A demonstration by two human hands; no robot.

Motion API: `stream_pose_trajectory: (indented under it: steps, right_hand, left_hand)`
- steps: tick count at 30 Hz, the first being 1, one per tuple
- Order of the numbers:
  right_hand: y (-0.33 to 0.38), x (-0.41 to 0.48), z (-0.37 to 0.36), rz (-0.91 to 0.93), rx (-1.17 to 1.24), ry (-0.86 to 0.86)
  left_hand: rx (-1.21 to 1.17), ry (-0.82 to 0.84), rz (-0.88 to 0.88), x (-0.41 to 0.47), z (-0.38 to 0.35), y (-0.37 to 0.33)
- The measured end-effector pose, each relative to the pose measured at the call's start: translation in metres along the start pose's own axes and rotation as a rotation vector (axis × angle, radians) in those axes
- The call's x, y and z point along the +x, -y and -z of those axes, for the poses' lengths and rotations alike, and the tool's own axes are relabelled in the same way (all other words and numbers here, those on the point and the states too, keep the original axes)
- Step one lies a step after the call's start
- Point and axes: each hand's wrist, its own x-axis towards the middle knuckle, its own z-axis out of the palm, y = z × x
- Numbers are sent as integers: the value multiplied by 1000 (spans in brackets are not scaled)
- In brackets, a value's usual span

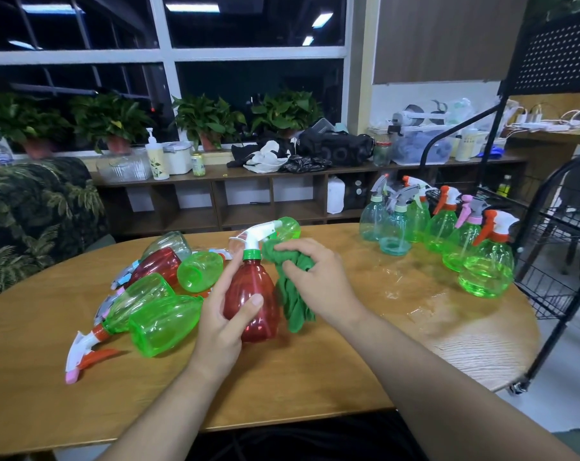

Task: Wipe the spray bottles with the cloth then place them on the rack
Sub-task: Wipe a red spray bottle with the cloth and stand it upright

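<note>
Red spray bottle [252, 294] held upright, green cloth [293, 299] at its neck
Left hand [220, 322] curls round the bottle over the table's [282, 394] middle; right hand [318, 281] clenches the bunched cloth. Six bottles [486, 264] stand far right by the rack [548, 261]; six lie in a pile [162, 324] left

Two hands [220, 316] [315, 277], one green cloth [295, 296], two red bottles [248, 287] [155, 264], six upright bottles [486, 267].
</note>
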Motion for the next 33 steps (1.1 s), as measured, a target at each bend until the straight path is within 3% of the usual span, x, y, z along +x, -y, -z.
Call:
stream_pose_trajectory:
  steps: [8, 11, 18, 22, 27, 33]
  right_hand:
    - [-13, -30, -6, -406, 613, -27]
    - [-21, -44, -17, -453, 718, 8]
    - [-30, -49, -20, -445, 774, -33]
    - [-29, -52, -12, -367, 817, -7]
    - [-25, -55, -12, -301, 705, 36]
    - [-18, -58, -12, -322, 606, -54]
  left_hand:
    - [-108, -90, 46, 2, -1, 1]
    - [-78, -88, 49, 1, -4, 1]
    - [-75, -51, 217, 2, -9, 8]
    - [-107, -76, 220, 4, -11, 13]
    - [44, -134, 167, 3, -8, 19]
    - [-49, -154, 187, 0, -11, 17]
